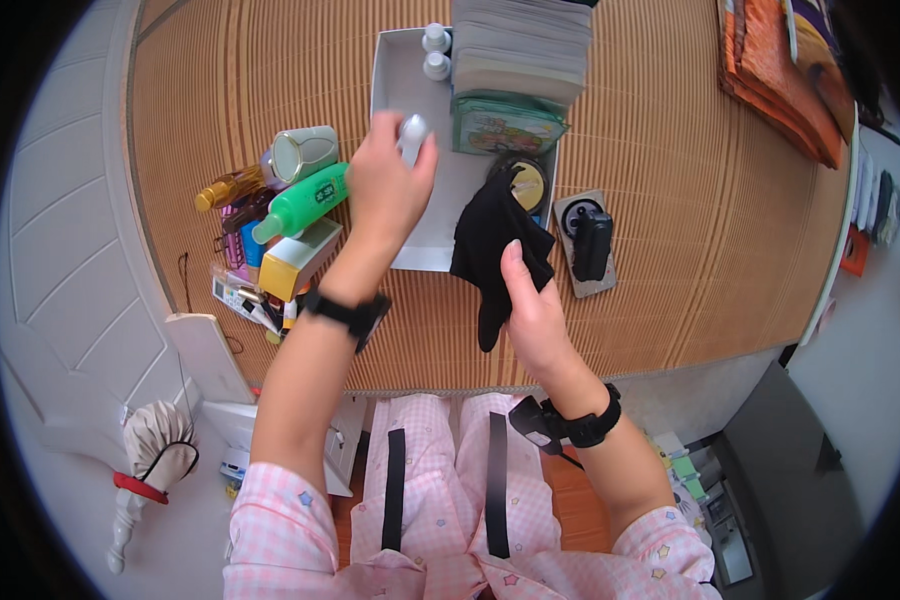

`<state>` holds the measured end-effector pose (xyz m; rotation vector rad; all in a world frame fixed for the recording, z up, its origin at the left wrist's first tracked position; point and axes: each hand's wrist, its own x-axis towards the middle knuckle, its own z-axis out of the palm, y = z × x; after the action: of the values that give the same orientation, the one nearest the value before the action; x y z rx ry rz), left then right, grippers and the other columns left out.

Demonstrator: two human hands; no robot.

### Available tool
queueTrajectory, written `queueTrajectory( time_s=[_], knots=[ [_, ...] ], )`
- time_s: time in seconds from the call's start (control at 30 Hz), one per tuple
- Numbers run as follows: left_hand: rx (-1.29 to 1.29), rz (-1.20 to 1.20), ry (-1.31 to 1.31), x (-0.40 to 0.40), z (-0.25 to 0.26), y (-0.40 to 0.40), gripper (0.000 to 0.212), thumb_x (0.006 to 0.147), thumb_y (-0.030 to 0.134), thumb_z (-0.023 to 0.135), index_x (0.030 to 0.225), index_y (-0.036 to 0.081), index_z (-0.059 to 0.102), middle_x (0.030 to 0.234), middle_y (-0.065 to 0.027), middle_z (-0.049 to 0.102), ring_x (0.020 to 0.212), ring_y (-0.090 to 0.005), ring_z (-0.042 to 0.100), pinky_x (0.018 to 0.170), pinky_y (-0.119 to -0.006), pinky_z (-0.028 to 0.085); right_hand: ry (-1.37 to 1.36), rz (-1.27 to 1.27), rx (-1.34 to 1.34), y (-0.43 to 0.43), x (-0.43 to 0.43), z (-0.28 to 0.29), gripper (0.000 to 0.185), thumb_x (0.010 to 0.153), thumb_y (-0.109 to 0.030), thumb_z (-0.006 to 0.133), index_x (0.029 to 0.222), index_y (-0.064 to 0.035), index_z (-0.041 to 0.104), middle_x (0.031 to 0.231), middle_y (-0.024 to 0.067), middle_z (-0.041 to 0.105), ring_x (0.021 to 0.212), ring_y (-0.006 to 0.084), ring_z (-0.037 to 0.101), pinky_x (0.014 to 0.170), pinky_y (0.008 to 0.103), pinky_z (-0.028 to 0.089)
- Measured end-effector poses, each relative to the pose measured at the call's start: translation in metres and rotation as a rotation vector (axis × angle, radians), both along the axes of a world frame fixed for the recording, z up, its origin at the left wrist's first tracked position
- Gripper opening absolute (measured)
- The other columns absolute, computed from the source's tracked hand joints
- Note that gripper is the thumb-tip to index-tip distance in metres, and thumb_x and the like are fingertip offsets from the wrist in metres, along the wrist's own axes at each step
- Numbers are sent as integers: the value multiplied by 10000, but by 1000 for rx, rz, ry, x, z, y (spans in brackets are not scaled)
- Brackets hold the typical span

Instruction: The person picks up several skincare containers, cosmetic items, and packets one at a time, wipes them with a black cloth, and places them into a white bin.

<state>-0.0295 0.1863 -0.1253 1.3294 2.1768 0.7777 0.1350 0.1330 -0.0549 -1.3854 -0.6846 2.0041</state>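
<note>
My left hand (390, 184) grips a small white bottle (414, 131) over the left part of a shallow white box (424, 259); it is slightly blurred. My right hand (536, 311) holds a black cloth (487, 232), thumb on top, over the box's near right corner. Two small white bottles (436, 52) stand in the box's far part. Beside them is a row of grey-white packs (521, 52) with a green printed pack (506, 127) at its near end. A round container with a yellowish top (527, 186) is partly hidden behind the cloth.
A green bottle (307, 199), a white cylindrical container (305, 152), a yellow-and-white carton (300, 262) and a white remote control (240, 300) lie among cosmetics at left. Right of the box, a black device (592, 244) rests on a phone-like slab (604, 285). Folded orange fabric (780, 90) lies far right on the bamboo mat.
</note>
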Motion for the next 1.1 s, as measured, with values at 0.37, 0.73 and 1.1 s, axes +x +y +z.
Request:
queueTrajectory(
  time_s=[0.37,0.73,1.1],
  knots=[
    [-153,-292,-169,7,107,-104,171,742,107,615,872,-2,601,742,-188,626,706,-368,631,607,-392,508,-337,340,769,-13,-45,29,336,846,-104,565,1182,-85,565,1298,157,455,1177,327,413,1011,399,291],
    [-138,36,-873,1,128,-121,334,833,10,616,1106,3,423,950,-128,651,889,-153,631,778,-271,509,-122,308,688,-38,-12,27,347,869,-73,538,1208,3,523,1229,157,559,1154,344,507,1049,422,307],
    [-22,244,-977,8,131,-140,372,813,10,655,1163,-12,530,996,-62,545,889,-132,606,760,-238,506,254,74,179,-61,-30,44,482,995,-300,367,1375,-6,338,1209,70,508,1097,128,463,978,266,344]
  ],
)
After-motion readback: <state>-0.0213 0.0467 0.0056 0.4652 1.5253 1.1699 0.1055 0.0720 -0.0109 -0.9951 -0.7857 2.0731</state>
